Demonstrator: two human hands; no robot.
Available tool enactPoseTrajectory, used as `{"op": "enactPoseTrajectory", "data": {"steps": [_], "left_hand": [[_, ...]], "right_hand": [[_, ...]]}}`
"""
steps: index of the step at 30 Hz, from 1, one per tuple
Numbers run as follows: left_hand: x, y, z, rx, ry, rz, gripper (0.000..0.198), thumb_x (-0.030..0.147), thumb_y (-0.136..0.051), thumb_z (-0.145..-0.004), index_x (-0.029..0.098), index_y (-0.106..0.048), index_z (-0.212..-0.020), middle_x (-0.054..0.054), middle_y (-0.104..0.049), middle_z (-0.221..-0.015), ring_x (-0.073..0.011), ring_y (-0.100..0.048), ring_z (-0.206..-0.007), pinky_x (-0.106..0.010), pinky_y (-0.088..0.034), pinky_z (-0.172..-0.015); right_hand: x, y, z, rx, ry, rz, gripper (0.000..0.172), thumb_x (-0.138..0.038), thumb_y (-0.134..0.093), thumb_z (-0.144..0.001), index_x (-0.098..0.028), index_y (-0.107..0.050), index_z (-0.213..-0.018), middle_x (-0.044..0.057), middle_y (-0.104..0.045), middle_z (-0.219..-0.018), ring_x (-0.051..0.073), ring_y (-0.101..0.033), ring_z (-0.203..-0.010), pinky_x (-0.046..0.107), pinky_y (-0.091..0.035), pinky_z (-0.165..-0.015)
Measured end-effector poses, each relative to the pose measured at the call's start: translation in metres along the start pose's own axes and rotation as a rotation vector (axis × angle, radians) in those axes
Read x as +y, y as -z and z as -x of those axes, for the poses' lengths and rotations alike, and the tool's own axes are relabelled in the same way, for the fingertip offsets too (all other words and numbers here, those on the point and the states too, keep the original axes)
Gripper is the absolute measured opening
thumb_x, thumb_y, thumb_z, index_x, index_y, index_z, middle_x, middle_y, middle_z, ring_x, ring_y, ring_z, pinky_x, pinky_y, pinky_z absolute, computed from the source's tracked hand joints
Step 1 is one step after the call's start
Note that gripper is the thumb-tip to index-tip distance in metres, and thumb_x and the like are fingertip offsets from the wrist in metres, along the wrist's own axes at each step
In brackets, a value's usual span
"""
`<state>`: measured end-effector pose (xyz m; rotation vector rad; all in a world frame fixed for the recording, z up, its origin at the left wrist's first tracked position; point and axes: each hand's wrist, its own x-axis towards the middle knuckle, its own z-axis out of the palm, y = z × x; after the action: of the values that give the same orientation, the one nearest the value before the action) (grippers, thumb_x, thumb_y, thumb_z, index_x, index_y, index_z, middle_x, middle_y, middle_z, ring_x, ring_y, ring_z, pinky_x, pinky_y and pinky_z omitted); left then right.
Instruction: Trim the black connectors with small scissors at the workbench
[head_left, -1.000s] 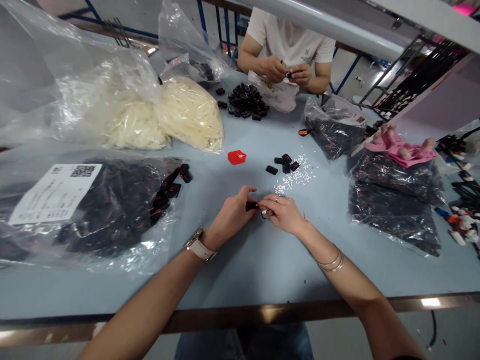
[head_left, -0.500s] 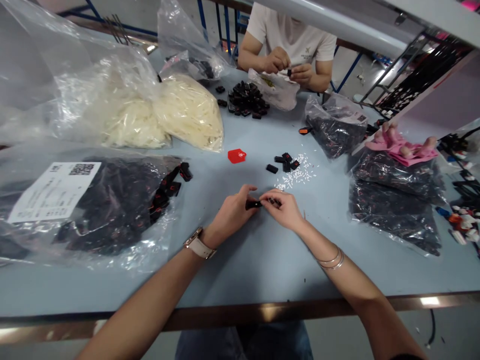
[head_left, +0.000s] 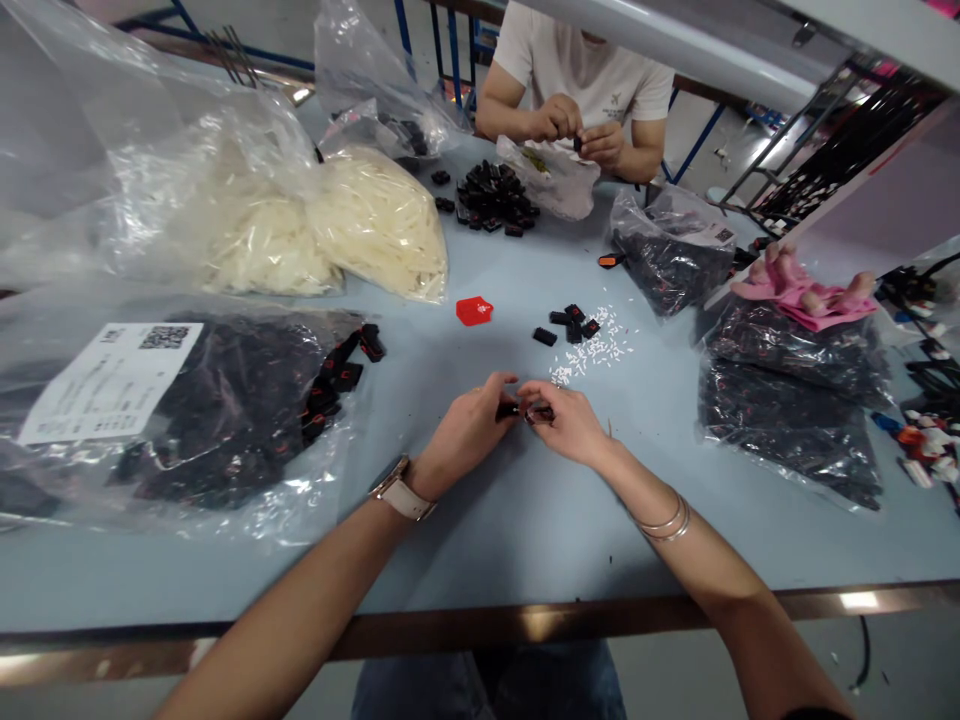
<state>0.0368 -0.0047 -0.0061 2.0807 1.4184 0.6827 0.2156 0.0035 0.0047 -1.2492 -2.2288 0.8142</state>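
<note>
Left hand [head_left: 466,432]: fingers curled in, thumb and forefinger pinched on one end of a small black part [head_left: 510,409], just off the table [head_left: 525,520].
Right hand [head_left: 568,425]: fingers bent close, tips pressed to the other end of the same part; whether a white pin sits between them is too small to tell.
Black part: dead centre of the table, caught between both hands, at 12 o'clock from the person's lap.
Judged stage: mid-assembly on this one piece, both hands working it together, not yet set down.
Done pile, as a guess: four loose black pieces [head_left: 567,326] at 1 o'clock from the hands, lying beside the white pins [head_left: 596,350]; only a handful, so the run looks early.
Left to do, as a guess: a lot. The big bag [head_left: 225,410] at 9 o'clock is full of black parts, its mouth spilling a few toward the hands.
White stock: two bags of pale pieces [head_left: 375,225] at 11 o'clock, well apart from the hands.
Red piece [head_left: 474,311]: alone on the table at 12 o'clock, near the hands, untouched.
Right side: more dark bags [head_left: 780,400] at 3 o'clock, closed, pink gloves [head_left: 802,295] resting on top.
Co-worker [head_left: 577,130]: across the table at 12 o'clock, both hands on a small part, a heap of black pieces [head_left: 491,200] beside them.
</note>
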Motion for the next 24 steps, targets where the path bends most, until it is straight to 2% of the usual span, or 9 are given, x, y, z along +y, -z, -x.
{"op": "enactPoseTrajectory", "data": {"steps": [6, 9, 13, 18, 24], "left_hand": [[0.006, 0.002, 0.001, -0.014, -0.093, -0.123, 0.032, 0.004, -0.052, -0.079, 0.019, -0.051, -0.108, -0.007, -0.071, -0.092, -0.0241, -0.069, -0.087, -0.033, -0.051, -0.071], [0.003, 0.002, 0.001, -0.009, -0.108, -0.087, 0.034, 0.004, -0.053, -0.079, 0.019, -0.050, -0.109, -0.006, -0.071, -0.093, -0.0232, -0.068, -0.089, -0.032, -0.051, -0.072], [-0.004, 0.001, -0.001, 0.009, -0.063, -0.002, 0.043, 0.008, -0.060, -0.078, 0.020, -0.045, -0.117, -0.003, -0.072, -0.091, -0.0214, -0.070, -0.083, -0.030, -0.051, -0.070], [-0.009, -0.001, 0.001, 0.024, -0.065, 0.018, 0.044, 0.013, -0.062, -0.080, 0.020, -0.044, -0.120, -0.003, -0.072, -0.088, -0.0210, -0.070, -0.080, -0.029, -0.051, -0.068], [-0.006, 0.001, 0.001, 0.009, -0.067, 0.021, 0.045, 0.013, -0.061, -0.079, 0.020, -0.045, -0.120, -0.003, -0.073, -0.088, -0.0209, -0.070, -0.080, -0.029, -0.051, -0.069]], "right_hand": [[-0.008, 0.003, 0.001, -0.057, -0.011, 0.274, 0.042, -0.009, -0.054, -0.077, -0.024, -0.055, -0.116, 0.000, -0.074, -0.097, 0.018, -0.070, -0.086, 0.030, -0.052, -0.075], [-0.005, -0.001, 0.002, 0.030, 0.029, 0.324, 0.039, -0.007, -0.052, -0.079, -0.024, -0.057, -0.114, -0.001, -0.074, -0.094, 0.016, -0.069, -0.082, 0.028, -0.050, -0.074], [0.003, -0.008, 0.004, 0.124, 0.170, 0.338, 0.031, -0.008, -0.049, -0.083, -0.022, -0.061, -0.108, -0.001, -0.073, -0.087, 0.013, -0.066, -0.077, 0.024, -0.048, -0.074], [0.001, -0.010, 0.006, 0.065, 0.219, 0.396, 0.028, -0.012, -0.046, -0.088, -0.022, -0.064, -0.108, 0.000, -0.071, -0.075, 0.014, -0.064, -0.071, 0.026, -0.047, -0.068], [-0.007, -0.008, 0.006, 0.011, 0.208, 0.348, 0.029, -0.013, -0.046, -0.089, -0.023, -0.063, -0.111, 0.003, -0.074, -0.091, 0.016, -0.067, -0.080, 0.028, -0.049, -0.069]]}}
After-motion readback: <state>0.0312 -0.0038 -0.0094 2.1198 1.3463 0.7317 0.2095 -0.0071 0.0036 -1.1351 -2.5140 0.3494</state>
